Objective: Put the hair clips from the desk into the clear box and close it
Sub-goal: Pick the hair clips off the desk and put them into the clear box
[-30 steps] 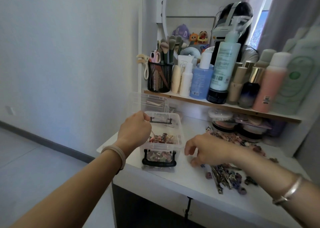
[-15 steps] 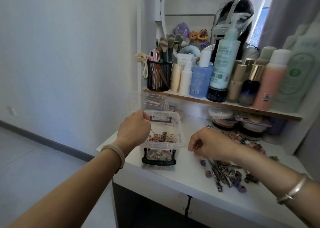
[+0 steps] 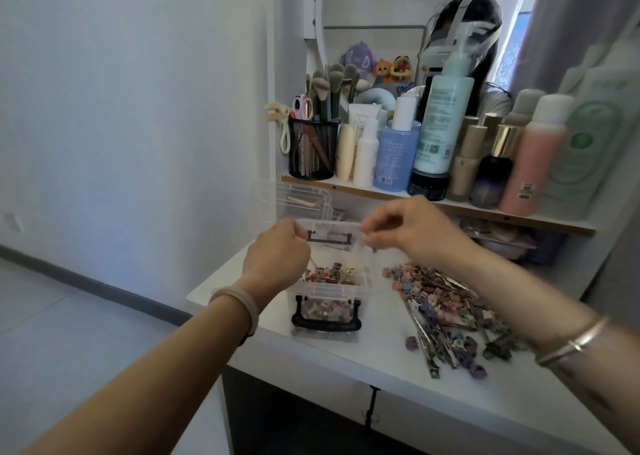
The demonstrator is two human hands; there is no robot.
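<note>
My left hand (image 3: 277,250) hovered over the clear box (image 3: 329,286) near the table (image 3: 381,361) edge, fingers curled round a thin clip (image 3: 313,264), probably to drop it in. My right hand (image 3: 412,229) was pinched above the box's far corner (too blurred to tell whether it held anything). Many hair clips (image 3: 446,312) lay heaped just right of the box, within easy reach.

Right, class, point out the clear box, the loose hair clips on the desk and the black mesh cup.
clear box (image 3: 325,286), head view, front rim.
hair clips (image 3: 446,302), head view, middle of the pile.
black mesh cup (image 3: 313,150), head view, front wall.
</note>
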